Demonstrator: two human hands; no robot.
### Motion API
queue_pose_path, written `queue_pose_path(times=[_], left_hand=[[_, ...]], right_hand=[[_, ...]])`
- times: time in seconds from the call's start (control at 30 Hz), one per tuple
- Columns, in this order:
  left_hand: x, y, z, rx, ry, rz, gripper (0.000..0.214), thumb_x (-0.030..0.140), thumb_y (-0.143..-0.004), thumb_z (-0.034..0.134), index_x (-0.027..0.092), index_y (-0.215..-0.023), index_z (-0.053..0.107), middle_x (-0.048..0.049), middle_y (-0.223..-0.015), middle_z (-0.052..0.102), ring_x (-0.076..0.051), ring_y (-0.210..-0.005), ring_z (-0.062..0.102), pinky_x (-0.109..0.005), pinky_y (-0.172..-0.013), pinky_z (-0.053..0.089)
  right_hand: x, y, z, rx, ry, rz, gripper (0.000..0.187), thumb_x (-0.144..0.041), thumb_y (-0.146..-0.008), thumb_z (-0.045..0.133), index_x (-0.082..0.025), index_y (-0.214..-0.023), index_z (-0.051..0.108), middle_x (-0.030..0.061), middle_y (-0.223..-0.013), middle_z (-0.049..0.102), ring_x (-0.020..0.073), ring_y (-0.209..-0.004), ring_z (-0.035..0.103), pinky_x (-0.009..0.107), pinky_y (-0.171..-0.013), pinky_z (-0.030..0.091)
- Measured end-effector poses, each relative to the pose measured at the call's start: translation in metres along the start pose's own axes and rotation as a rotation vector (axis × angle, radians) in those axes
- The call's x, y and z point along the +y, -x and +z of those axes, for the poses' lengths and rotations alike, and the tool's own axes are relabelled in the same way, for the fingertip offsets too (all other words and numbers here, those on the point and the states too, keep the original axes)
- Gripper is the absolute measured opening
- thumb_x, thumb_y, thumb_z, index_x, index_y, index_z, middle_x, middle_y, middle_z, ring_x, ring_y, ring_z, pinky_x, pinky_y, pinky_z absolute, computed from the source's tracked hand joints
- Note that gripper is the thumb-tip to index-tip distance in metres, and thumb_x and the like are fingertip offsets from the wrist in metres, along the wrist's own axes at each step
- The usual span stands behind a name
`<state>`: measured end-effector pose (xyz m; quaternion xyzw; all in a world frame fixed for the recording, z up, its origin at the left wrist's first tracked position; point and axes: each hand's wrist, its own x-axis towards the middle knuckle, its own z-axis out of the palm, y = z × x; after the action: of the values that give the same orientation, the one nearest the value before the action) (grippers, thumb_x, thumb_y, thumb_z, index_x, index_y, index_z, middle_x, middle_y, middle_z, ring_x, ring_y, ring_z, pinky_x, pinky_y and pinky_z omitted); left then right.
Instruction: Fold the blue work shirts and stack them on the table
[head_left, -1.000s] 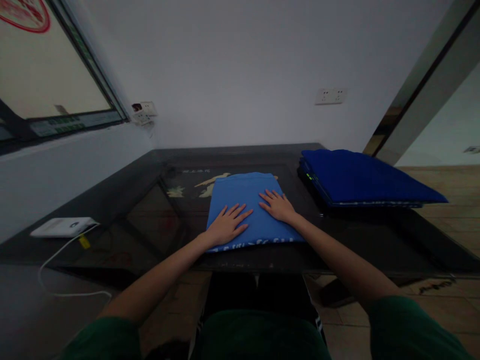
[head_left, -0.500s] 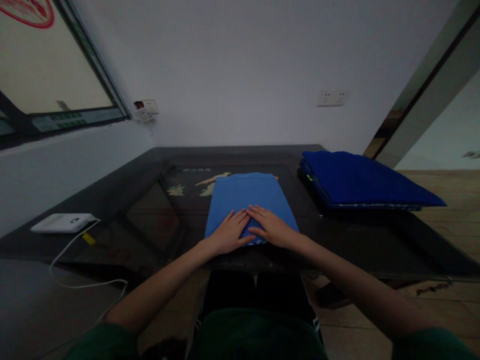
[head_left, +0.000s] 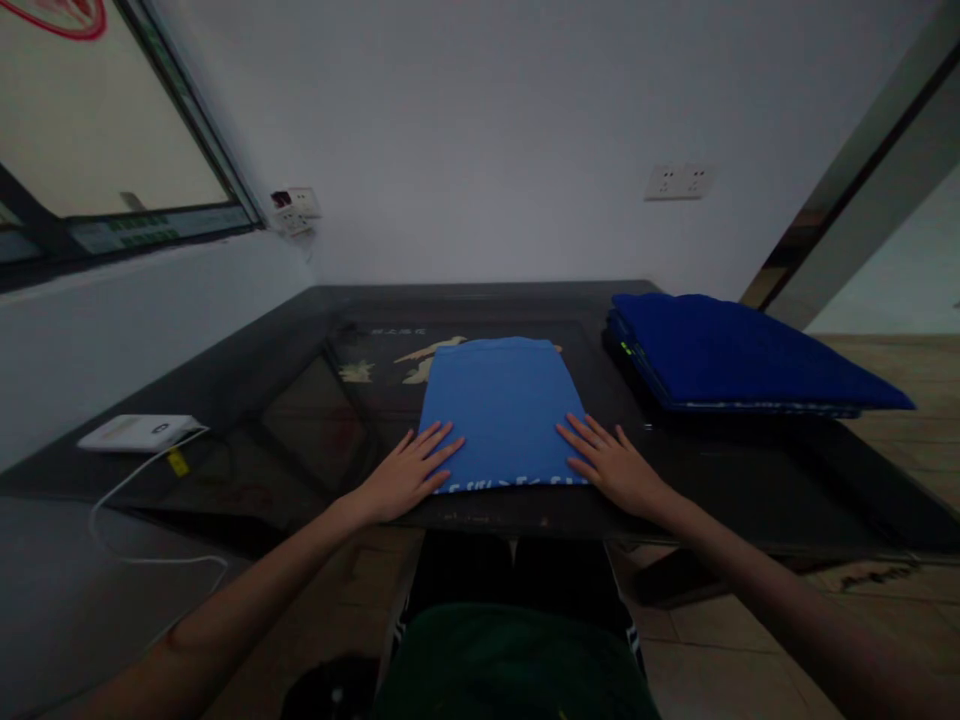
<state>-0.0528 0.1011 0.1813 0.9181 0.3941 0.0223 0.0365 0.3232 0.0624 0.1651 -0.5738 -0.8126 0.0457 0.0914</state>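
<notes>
A light blue folded cloth (head_left: pixel 504 410) lies flat near the front edge of the dark table, with white markings along its near edge. My left hand (head_left: pixel 409 470) is spread open, its fingertips resting on the cloth's left side near the front corner. On the opposite side, my right hand (head_left: pixel 613 465) lies open too, fingers apart on the right edge. Neither hand grips the fabric. Between them the cloth's upper face shows whole and looks smooth.
A stack of dark blue folded cloth (head_left: pixel 750 350) sits at the table's right. On the left lies a white power bank (head_left: pixel 139 433) with a white cable (head_left: pixel 112 510) hanging over the edge. The dark table (head_left: pixel 480 297) meets the wall behind.
My hands have slid apart from the middle of the cloth, the left one leftward and the right one rightward, out to its side edges. The view has shifted slightly.
</notes>
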Motion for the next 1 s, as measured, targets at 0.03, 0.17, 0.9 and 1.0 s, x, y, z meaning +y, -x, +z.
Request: queue_pose_path(times=[0.03, 0.17, 0.9, 1.0], left_hand=[[-0.01, 0.009, 0.002, 0.02, 0.014, -0.062, 0.053, 0.047, -0.099, 0.026, 0.032, -0.149, 0.026, -0.0037, -0.157, 0.023, -0.025, -0.144, 0.022, -0.052, -0.114, 0.021], [-0.035, 0.043, 0.008, 0.226, 0.096, -0.38, 0.053, 0.042, -0.094, 0.037, 0.016, -0.139, 0.046, -0.0134, -0.144, 0.046, -0.028, -0.132, 0.043, -0.049, -0.11, 0.033], [0.021, 0.037, -0.007, 0.351, 1.101, -0.463, 0.034, 0.037, -0.075, 0.063, 0.018, -0.099, 0.05, 0.0, -0.081, 0.06, -0.011, -0.061, 0.053, -0.024, -0.058, 0.044], [0.027, 0.037, -0.009, 0.295, 1.104, -0.442, 0.051, 0.035, -0.075, 0.063, 0.018, -0.119, 0.044, -0.0006, -0.085, 0.062, -0.011, -0.062, 0.055, -0.024, -0.059, 0.044]], right_hand=[[0.011, 0.008, 0.0, 0.009, -0.022, 0.047, 0.055, -0.048, -0.096, 0.031, -0.032, -0.148, 0.031, 0.0036, -0.155, 0.029, 0.0293, -0.143, 0.023, 0.065, -0.109, 0.02], [0.045, 0.035, -0.003, 0.176, -0.192, 0.205, 0.054, -0.049, -0.09, 0.041, -0.019, -0.131, 0.055, 0.0146, -0.135, 0.055, 0.0315, -0.128, 0.047, 0.056, -0.105, 0.036], [-0.006, 0.031, -0.023, 0.193, -0.893, 0.364, 0.036, -0.04, -0.063, 0.07, -0.02, -0.09, 0.055, 0.0003, -0.074, 0.065, 0.0117, -0.054, 0.049, 0.026, -0.053, 0.04], [-0.006, 0.03, -0.025, 0.174, -0.879, 0.339, 0.035, -0.038, -0.063, 0.069, -0.02, -0.091, 0.056, -0.0025, -0.069, 0.061, 0.0112, -0.054, 0.047, 0.025, -0.054, 0.038]])
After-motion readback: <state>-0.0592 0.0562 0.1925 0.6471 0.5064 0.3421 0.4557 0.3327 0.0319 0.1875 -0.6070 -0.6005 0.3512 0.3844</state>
